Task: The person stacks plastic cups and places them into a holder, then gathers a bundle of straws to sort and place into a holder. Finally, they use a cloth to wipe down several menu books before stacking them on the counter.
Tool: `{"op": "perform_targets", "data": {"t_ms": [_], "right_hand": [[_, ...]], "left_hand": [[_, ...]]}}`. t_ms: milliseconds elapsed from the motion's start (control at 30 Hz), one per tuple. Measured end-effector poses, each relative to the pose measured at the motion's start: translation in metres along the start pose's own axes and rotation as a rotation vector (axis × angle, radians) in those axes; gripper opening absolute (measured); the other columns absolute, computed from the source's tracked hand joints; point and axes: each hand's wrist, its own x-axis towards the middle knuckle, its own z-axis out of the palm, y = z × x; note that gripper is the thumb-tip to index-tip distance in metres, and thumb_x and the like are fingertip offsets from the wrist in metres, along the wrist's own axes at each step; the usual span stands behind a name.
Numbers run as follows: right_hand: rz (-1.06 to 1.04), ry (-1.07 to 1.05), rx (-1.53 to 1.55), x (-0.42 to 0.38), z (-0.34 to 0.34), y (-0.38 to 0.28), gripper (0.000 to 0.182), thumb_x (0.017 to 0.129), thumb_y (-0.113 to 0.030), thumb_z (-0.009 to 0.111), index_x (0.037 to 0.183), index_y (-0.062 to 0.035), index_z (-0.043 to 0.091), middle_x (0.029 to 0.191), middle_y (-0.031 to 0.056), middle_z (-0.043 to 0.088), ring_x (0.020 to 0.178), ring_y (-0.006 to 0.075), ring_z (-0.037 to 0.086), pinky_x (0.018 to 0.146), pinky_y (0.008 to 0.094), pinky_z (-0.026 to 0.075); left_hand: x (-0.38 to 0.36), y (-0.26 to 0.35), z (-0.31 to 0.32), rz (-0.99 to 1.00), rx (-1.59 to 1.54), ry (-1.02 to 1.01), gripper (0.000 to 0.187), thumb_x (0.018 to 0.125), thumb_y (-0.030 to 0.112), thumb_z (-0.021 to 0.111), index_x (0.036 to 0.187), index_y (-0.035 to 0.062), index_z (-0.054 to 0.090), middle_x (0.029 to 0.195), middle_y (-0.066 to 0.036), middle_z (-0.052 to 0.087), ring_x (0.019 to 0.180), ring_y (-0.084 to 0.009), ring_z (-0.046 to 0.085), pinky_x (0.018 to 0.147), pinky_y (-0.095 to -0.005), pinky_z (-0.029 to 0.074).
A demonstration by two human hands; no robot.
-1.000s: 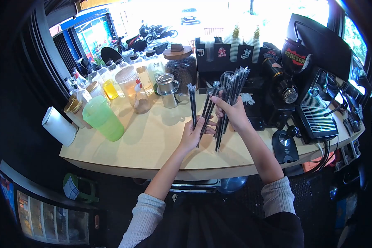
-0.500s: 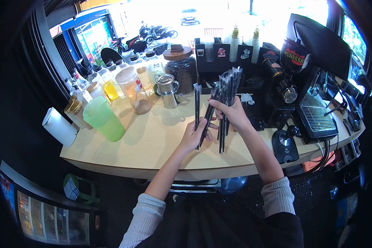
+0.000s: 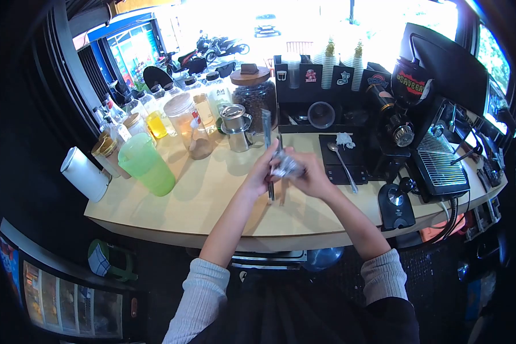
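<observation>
Both hands meet above the middle of the wooden counter (image 3: 212, 215). My left hand (image 3: 259, 175) is closed on wrapped black straws (image 3: 267, 129), one of which stands nearly upright with its clear wrapper end at the top. Beside it my right hand (image 3: 311, 176) is closed around the bundle of wrapped straws (image 3: 286, 166). Their wrapper ends point toward me and are smeared by motion. Most of the bundle's length is hidden behind the fingers. To the right, a spoon (image 3: 345, 166) lies across a black scale (image 3: 350, 175) beside a crumpled white tissue (image 3: 345, 139).
A green pitcher (image 3: 146, 166), a clear lidded jar (image 3: 189, 129), a metal drip filter (image 3: 236, 129) and a coffee bean jar (image 3: 253, 97) stand left. Behind is a black cup organizer (image 3: 298, 86). An espresso machine (image 3: 438, 155) and tamper (image 3: 397, 200) stand right.
The straw bundle has tipped from upright to pointing toward me. My right hand has moved down and left against my left hand, uncovering the spoon and a round plastic lid behind.
</observation>
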Motion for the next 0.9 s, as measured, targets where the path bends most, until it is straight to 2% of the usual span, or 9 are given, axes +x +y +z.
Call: {"op": "perform_targets", "data": {"t_ms": [33,67,133,200,267,433,567,700,900], "right_hand": [[0.001,0.000,0.000,-0.002,0.002,-0.003,0.020,0.073,0.002,0.060,0.092,-0.0009,0.061,0.072,0.0100,0.063,0.067,0.0107,0.059,0.061,0.0266,0.046],[0.045,-0.099,-0.072,-0.003,0.003,-0.005,0.020,0.071,0.002,0.060,0.091,-0.0010,0.061,0.070,0.0109,0.062,0.064,0.0111,0.057,0.059,0.0266,0.045],[0.089,-0.198,-0.143,-0.004,0.001,-0.007,0.021,0.070,0.003,0.061,0.091,-0.0011,0.060,0.069,0.0118,0.060,0.062,0.0115,0.056,0.058,0.0266,0.044],[0.236,-0.205,-0.020,0.001,-0.005,-0.012,0.019,0.073,0.000,0.062,0.091,-0.0014,0.060,0.067,0.0079,0.059,0.058,0.0105,0.051,0.055,0.0257,0.042],[0.313,-0.096,0.010,0.005,-0.013,-0.017,0.016,0.076,-0.004,0.063,0.091,-0.0031,0.062,0.065,0.0026,0.057,0.054,0.0077,0.044,0.051,0.0238,0.038],[0.546,0.329,0.366,0.024,-0.028,-0.007,0.027,0.077,-0.010,0.066,0.101,0.0000,0.058,0.059,-0.0030,0.049,0.050,0.0036,0.044,0.048,0.0191,0.035],[0.568,0.372,0.477,0.027,-0.027,-0.007,0.029,0.077,-0.009,0.066,0.101,0.0034,0.055,0.057,-0.0025,0.048,0.048,0.0050,0.044,0.046,0.0196,0.035],[0.616,0.333,0.498,0.023,-0.026,-0.002,0.022,0.078,-0.010,0.066,0.093,0.0010,0.055,0.057,-0.0014,0.048,0.048,0.0057,0.044,0.045,0.0204,0.035],[0.633,0.345,0.607,0.021,-0.033,-0.003,0.017,0.078,-0.009,0.066,0.087,-0.0020,0.053,0.057,-0.0011,0.047,0.047,0.0063,0.044,0.045,0.0203,0.035]], "left_hand": [[0.005,-0.004,0.006,0.039,-0.046,0.198,0.045,0.086,0.041,0.054,0.105,0.0000,0.055,0.073,0.007,0.052,0.049,-0.0006,0.042,0.041,-0.0166,0.032],[0.009,-0.003,-0.001,0.038,-0.047,0.198,0.045,0.086,0.041,0.054,0.105,0.0000,0.055,0.073,0.007,0.052,0.049,-0.0006,0.042,0.041,-0.0166,0.032],[0.013,0.001,-0.025,0.165,-0.003,-0.015,0.039,0.087,0.033,0.055,0.108,0.0007,0.054,0.070,0.007,0.050,0.052,-0.0005,0.045,0.047,-0.0165,0.038],[0.005,0.006,-0.021,0.173,0.002,-0.024,0.036,0.089,0.033,0.053,0.109,0.0028,0.055,0.068,0.007,0.049,0.055,-0.0014,0.044,0.051,-0.0172,0.037],[-0.001,0.006,-0.016,0.245,0.254,0.187,0.035,0.089,0.033,0.052,0.109,0.0046,0.056,0.069,0.007,0.049,0.056,-0.0015,0.041,0.050,-0.0184,0.034],[-0.015,-0.007,-0.001,0.342,0.529,0.074,0.034,0.091,0.034,0.048,0.107,0.0066,0.059,0.067,0.006,0.050,0.056,-0.0013,0.039,0.051,-0.0180,0.030],[-0.017,-0.018,0.003,0.402,0.642,-0.032,0.031,0.090,0.032,0.050,0.101,0.0056,0.062,0.067,0.005,0.053,0.058,-0.0024,0.042,0.052,-0.0194,0.031],[-0.015,-0.025,0.002,0.428,0.667,-0.079,0.033,0.091,0.033,0.049,0.103,0.0045,0.060,0.068,0.005,0.055,0.049,-0.0006,0.039,0.044,-0.0179,0.027],[-0.017,-0.029,0.004,0.427,0.684,-0.095,0.033,0.091,0.032,0.049,0.104,0.0039,0.062,0.067,0.005,0.055,0.050,-0.0004,0.039,0.045,-0.0180,0.028]]}}
